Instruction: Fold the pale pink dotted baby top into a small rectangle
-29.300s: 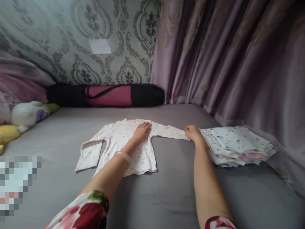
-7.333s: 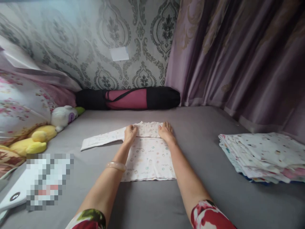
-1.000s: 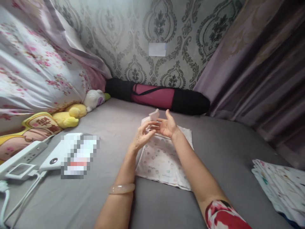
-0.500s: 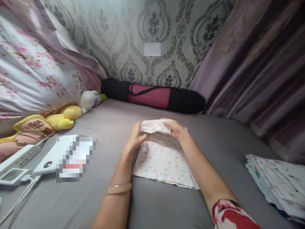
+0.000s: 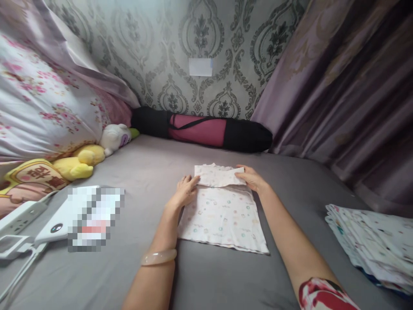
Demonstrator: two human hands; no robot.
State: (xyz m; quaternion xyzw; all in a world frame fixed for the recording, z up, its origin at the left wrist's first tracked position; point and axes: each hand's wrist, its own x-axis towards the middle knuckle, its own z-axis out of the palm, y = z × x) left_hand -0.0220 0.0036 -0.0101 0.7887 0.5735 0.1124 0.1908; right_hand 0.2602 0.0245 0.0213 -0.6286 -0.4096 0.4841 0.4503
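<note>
A white cloth piece (image 5: 222, 219) with small pastel prints, perhaps a garment, lies flat on the grey bed sheet. Its far end is folded over toward me as a narrow flap (image 5: 219, 176). The flap's left edge is under the fingertips of my left hand (image 5: 187, 189), which is closed on that corner; some of its fingers are hidden. On the other side, my right hand (image 5: 253, 178) pinches the right end of the flap, thumb on top and fingers behind. A pale bangle (image 5: 158, 257) circles my left wrist.
Folded printed cloths (image 5: 374, 245) are stacked at the right. At the left lie a white power bank (image 5: 61, 219), a blurred-out phone (image 5: 97, 219), a power strip (image 5: 22, 217) and plush toys (image 5: 77, 163). A black and pink long bag (image 5: 196, 129) rests against the wall.
The flap has come down from a raised, bunched position and now lies flatter and wider across the cloth. Both hands have lowered with it, and the view has shifted slightly right.
</note>
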